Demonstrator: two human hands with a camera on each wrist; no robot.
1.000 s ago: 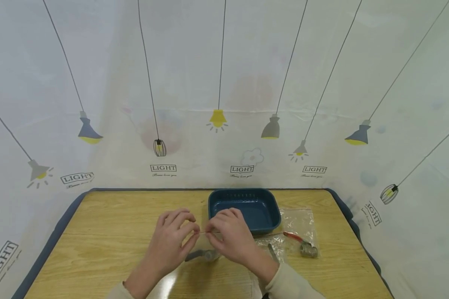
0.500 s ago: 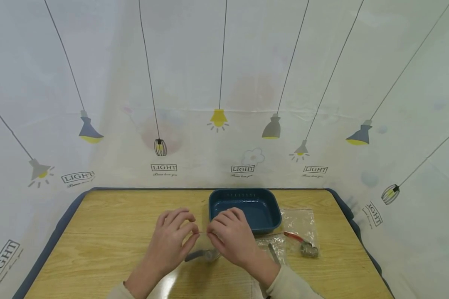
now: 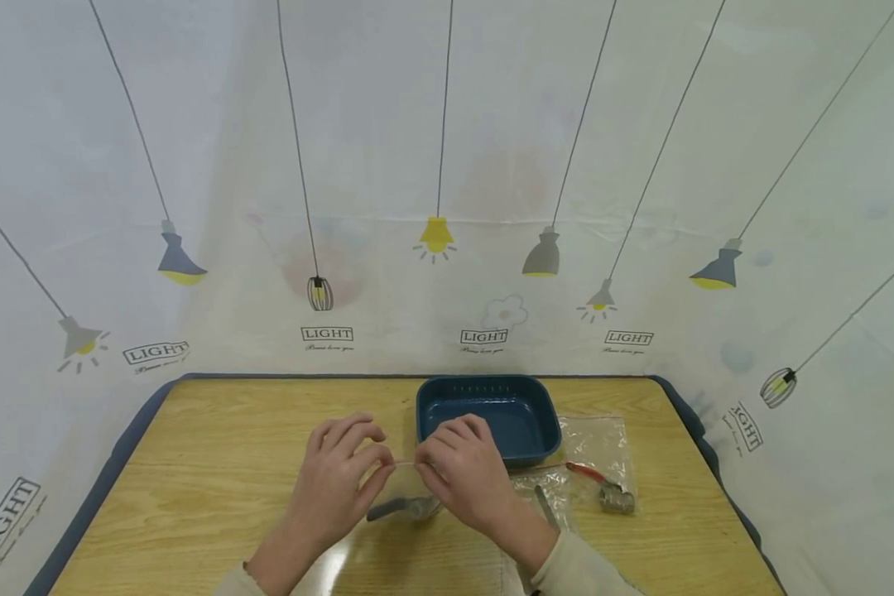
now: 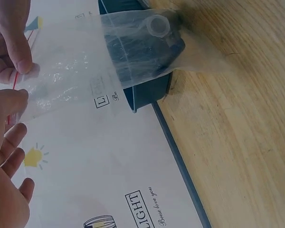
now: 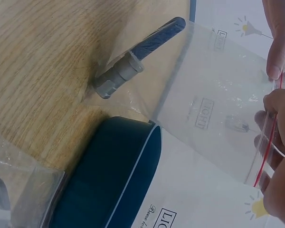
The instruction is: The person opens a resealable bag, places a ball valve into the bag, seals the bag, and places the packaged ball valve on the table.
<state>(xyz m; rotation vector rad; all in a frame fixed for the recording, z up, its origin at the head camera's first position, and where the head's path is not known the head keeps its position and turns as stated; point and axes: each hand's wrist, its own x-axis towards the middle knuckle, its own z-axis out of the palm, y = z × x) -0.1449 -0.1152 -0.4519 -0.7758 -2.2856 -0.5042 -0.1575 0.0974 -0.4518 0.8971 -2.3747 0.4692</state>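
Observation:
Both hands pinch the top edge of a clear zip bag (image 5: 218, 104), which has a red strip along its mouth. My left hand (image 3: 338, 476) grips the seal with thumb and forefinger, the other fingers loosely bent. Close beside it, my right hand (image 3: 468, 476) pinches the same seal, fingers curled together. The bag hangs down toward the table. At its bottom lie a grey cylindrical piece (image 5: 118, 76) and a flat dark-blue strip (image 5: 159, 38) with a rounded end. In the left wrist view the cylinder's round end (image 4: 158, 25) shows through the plastic.
A dark-blue rectangular tray (image 3: 492, 455) stands behind the right hand. To its right lies another clear bag (image 3: 596, 439) with a red strip-like piece (image 3: 584, 472) and a grey cylinder (image 3: 615, 498). A further bag with a grey strip (image 3: 545, 503) lies partly behind the right forearm.
The fingertips of the two hands have drawn slightly apart along the seal, the left hand shifting a little left. Both keep their pinch; the other things stay put.

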